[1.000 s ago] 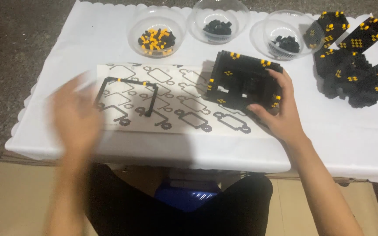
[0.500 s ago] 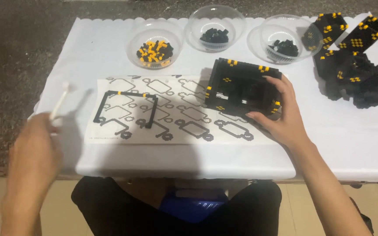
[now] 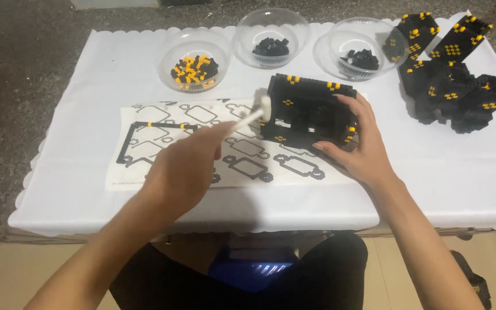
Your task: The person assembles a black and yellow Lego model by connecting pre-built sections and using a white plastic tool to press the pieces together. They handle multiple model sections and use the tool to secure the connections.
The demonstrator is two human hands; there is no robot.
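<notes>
Left hand: the left hand (image 3: 182, 166) is closed round a small white tool (image 3: 248, 117), its tip just at the near-left corner of the block model (image 3: 311, 112).
Right hand: the right hand (image 3: 360, 146) cups the model's right side, fingers wrapped over the wall, bracing it.
Where it sits: mid-table (image 3: 87, 74), on the far right edge of the printed sheet (image 3: 162, 143).
Handling: probably light and rigid, yet likely to split at the seams; best held low by both side walls.
Around: three clear bowls (image 3: 193, 63) far; finished black-and-yellow pieces (image 3: 449, 74) far right.
</notes>
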